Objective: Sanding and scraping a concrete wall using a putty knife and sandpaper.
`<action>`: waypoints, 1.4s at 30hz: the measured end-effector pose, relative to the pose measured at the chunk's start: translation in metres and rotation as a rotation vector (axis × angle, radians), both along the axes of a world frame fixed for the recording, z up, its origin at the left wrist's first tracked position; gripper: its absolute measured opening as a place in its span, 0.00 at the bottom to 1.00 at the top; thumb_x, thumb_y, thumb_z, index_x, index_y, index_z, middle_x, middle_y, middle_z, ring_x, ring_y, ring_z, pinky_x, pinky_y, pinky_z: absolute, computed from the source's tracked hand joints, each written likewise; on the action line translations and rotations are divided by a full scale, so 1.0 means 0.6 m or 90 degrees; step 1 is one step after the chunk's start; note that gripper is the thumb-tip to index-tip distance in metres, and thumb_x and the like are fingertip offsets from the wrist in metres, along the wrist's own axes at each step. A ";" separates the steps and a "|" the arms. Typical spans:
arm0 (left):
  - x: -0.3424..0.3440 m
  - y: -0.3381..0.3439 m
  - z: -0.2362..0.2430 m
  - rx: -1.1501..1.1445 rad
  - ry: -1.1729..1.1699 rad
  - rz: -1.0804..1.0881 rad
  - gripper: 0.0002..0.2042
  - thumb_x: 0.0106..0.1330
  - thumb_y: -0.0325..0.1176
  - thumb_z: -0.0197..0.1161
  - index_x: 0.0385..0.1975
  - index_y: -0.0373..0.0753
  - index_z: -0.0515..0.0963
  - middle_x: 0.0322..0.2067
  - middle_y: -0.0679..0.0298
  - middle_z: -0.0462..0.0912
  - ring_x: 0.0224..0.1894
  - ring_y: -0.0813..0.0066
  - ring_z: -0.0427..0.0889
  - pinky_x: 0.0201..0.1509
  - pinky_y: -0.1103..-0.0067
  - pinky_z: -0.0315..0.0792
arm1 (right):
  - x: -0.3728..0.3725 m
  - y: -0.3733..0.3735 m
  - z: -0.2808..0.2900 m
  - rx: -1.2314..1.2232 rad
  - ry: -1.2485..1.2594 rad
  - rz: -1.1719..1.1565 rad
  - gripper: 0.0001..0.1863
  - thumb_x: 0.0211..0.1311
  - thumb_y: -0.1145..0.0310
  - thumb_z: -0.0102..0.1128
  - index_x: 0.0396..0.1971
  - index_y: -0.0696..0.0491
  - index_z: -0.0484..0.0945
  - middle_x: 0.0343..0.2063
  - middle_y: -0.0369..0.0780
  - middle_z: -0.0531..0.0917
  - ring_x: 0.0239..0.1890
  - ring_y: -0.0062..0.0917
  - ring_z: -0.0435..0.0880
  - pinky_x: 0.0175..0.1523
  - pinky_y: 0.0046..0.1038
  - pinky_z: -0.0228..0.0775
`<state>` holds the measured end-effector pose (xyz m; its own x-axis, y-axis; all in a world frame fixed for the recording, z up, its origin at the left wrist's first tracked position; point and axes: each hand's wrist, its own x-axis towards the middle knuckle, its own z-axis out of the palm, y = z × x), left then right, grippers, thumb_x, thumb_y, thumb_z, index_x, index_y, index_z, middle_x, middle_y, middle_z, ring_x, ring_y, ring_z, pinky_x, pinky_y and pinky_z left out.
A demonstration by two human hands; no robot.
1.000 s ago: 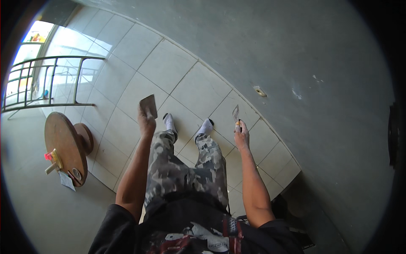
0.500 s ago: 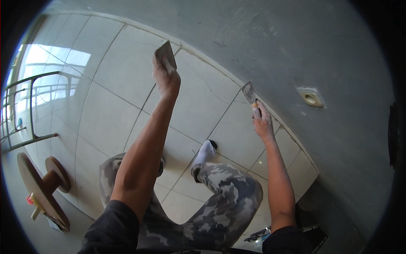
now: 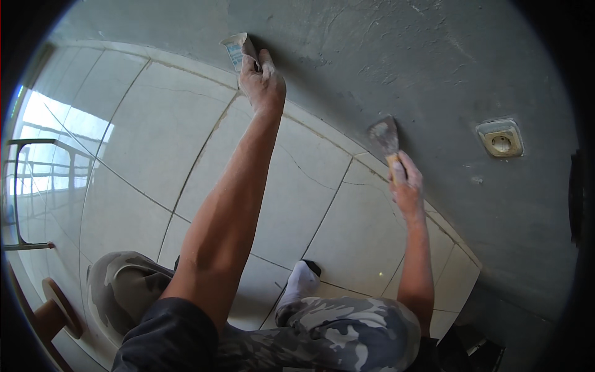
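Observation:
My left hand [image 3: 265,90] is closed on a folded sheet of sandpaper [image 3: 235,51], whose pale back carries blue print. It holds the sheet up against the lower part of the grey wall [image 3: 347,74], or very close to it. Farther right, my right hand [image 3: 408,185] grips a putty knife [image 3: 384,136] by its yellowish handle. The knife's wide metal blade is smeared with pale residue and points up at the wall; whether it touches is unclear. Whitish dust covers the fingers of both hands.
A wall socket [image 3: 501,141] sits to the right of the knife. The wall has rough patches and scratches. Cracked white tiles [image 3: 242,180] cover the floor under my socked foot [image 3: 303,279]. At the left are a metal frame [image 3: 18,192] and a wooden spool [image 3: 62,308].
My left hand has moved up from over the tiles to the wall with the sandpaper. My right hand and the putty knife have shifted slightly right, and the view has turned toward the wall.

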<state>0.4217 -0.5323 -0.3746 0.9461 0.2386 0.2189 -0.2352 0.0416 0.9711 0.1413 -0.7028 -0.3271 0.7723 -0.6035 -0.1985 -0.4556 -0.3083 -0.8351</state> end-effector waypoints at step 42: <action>-0.044 0.016 -0.018 0.184 -0.094 -0.130 0.20 0.75 0.32 0.52 0.66 0.42 0.67 0.61 0.48 0.72 0.63 0.48 0.71 0.61 0.69 0.70 | 0.088 0.057 -0.018 -0.150 -0.112 0.070 0.19 0.74 0.58 0.45 0.51 0.57 0.75 0.21 0.43 0.72 0.24 0.25 0.71 0.33 0.32 0.68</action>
<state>0.3951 -0.5226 -0.3855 0.9210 -0.0432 0.3873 -0.3888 -0.1682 0.9058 0.1943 -0.6687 -0.3378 0.8455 -0.5280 0.0795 -0.2633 -0.5418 -0.7982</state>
